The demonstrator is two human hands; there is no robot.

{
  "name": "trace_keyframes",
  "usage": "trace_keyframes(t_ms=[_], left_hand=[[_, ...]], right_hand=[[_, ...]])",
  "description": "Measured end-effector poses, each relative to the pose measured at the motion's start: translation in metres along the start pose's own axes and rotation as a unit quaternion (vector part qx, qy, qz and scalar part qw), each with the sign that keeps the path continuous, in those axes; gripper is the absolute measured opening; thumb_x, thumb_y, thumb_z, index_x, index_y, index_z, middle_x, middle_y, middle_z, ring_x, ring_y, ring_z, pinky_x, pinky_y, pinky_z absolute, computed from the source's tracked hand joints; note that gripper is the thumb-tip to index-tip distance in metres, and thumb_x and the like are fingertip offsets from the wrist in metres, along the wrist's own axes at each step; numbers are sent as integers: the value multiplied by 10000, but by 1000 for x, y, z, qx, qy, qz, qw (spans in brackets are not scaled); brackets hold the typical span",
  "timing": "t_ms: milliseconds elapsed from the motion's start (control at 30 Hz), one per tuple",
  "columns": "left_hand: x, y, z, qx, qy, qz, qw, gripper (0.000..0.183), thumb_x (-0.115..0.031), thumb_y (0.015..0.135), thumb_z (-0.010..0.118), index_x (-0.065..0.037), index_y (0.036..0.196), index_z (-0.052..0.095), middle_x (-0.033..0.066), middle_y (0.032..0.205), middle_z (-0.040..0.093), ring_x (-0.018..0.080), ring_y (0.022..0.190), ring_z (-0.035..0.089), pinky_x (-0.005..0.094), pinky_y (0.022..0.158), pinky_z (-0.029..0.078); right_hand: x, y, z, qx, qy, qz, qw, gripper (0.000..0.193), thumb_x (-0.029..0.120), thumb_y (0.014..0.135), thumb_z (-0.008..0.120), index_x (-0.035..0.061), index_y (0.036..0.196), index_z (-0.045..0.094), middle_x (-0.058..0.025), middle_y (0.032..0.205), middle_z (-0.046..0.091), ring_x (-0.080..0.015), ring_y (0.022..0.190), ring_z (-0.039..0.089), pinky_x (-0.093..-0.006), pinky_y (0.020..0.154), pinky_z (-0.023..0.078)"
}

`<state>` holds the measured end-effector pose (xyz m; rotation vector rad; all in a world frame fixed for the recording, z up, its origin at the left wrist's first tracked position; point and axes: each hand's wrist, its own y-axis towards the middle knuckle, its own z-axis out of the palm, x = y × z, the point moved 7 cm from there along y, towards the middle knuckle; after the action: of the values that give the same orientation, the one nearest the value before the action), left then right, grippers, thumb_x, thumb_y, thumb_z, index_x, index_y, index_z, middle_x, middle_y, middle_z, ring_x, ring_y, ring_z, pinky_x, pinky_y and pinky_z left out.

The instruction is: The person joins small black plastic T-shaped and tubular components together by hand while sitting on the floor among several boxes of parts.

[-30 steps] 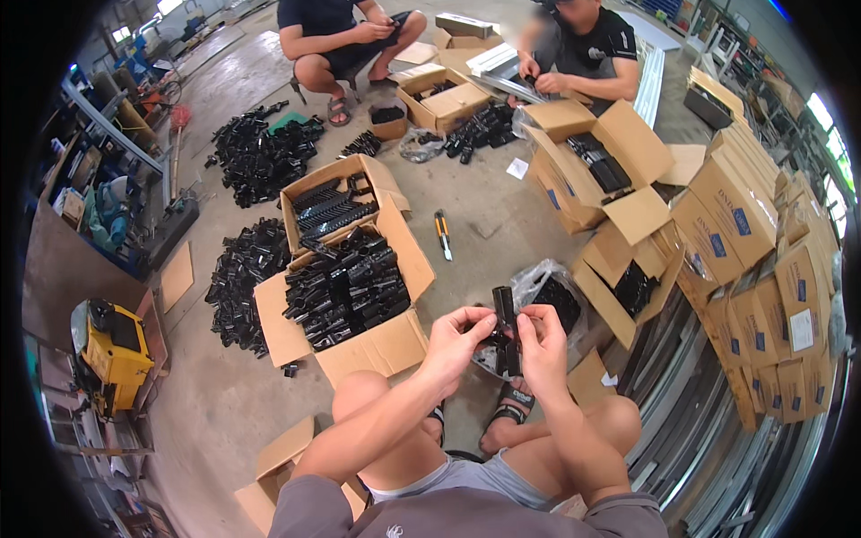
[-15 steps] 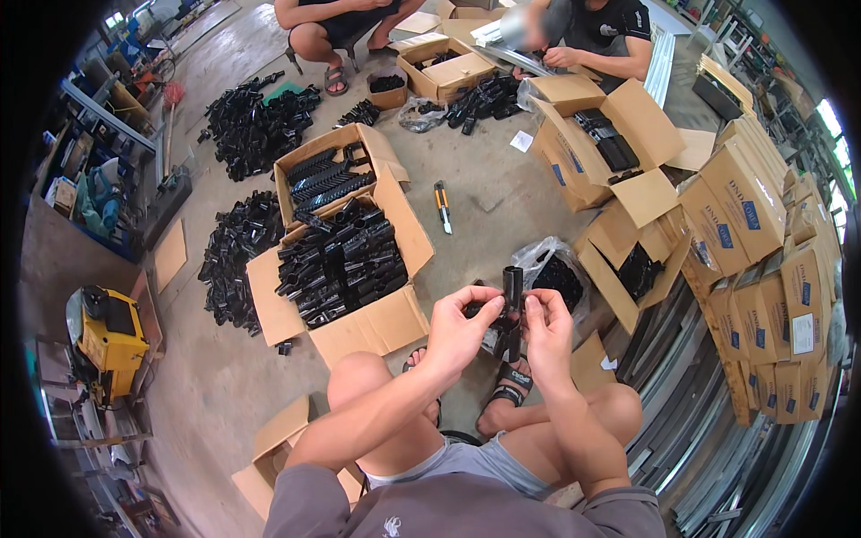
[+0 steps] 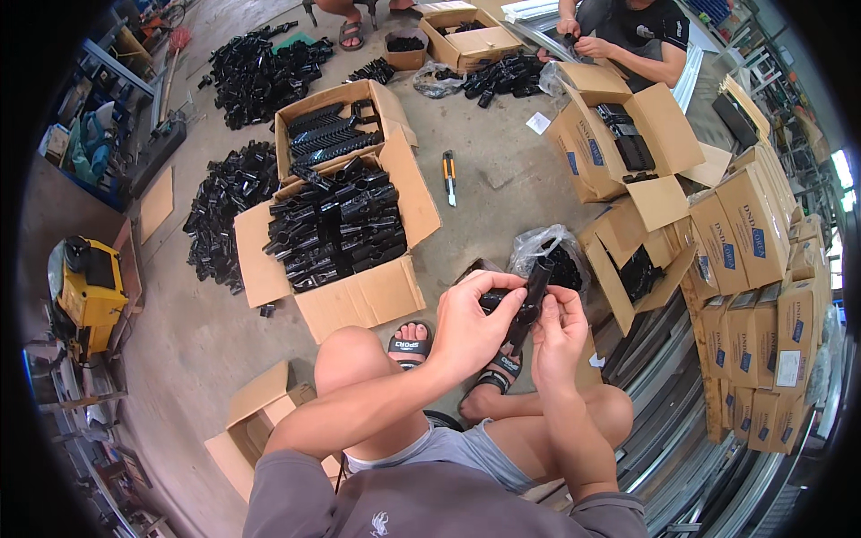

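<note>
Before my knees, I hold a glossy black tubular fitting (image 3: 539, 280) with short side branches, its tube end tilted up and to the right. My left hand (image 3: 475, 321) is closed round its left side, the thumb lying across the front. The thumb and fingertips of my right hand (image 3: 558, 339) pinch at its right side, near the middle joint. Whether a small part sits between those right fingertips cannot be made out. Just beyond the fitting is a clear plastic bag (image 3: 565, 255) of small black parts.
An open carton (image 3: 359, 300) packed with black fittings stands left, beside loose black piles (image 3: 235, 211). A utility knife (image 3: 449, 179) lies on the floor. Open cartons (image 3: 583, 148), stacked boxes (image 3: 753, 224) and metal profiles (image 3: 664, 421) are right. A co-worker (image 3: 641, 45) sits at the back.
The fitting has tipped from upright to leaning right, and both hands have shifted slightly with it. My view has turned a little downward.
</note>
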<state>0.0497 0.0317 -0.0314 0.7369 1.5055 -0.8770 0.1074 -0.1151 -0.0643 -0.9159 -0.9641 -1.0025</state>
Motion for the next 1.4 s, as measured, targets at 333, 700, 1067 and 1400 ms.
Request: trace_keyframes(t_ms=[333,700,1067,1400], left_hand=[[-24,-7,-4,15,33,109,993,183,-45,811,735,-29,993,749,92,994,708,201,921,648,303,819,492],[-26,-1,-8,42,39,76,995,218,-59,784,762,-45,1001,749,75,1015,709,198,927,628,311,814,464],[-14,12,-3,129,38,-24,991,443,-33,758,785,-2,1178,650,124,1108,693,221,1005,669,341,875,526],[-16,11,-5,101,68,-16,992,361,-1,780,762,28,1120,642,131,1022,713,172,941,695,299,807,553]], right_hand=[[8,-3,5,2,51,6,999,117,167,1022,520,50,1027,516,-86,1000,662,-112,865,643,-238,734,544],[9,1,9,30,82,-2,996,123,146,1012,524,71,1102,486,-186,1138,635,-239,1056,635,-353,920,522],[-5,15,-4,-42,57,95,993,181,194,1045,457,31,1080,527,-82,1056,646,-135,961,639,-289,843,529],[-10,10,7,-1,127,165,978,190,179,1036,471,45,1154,535,-61,1118,638,-142,1036,613,-301,903,495]])
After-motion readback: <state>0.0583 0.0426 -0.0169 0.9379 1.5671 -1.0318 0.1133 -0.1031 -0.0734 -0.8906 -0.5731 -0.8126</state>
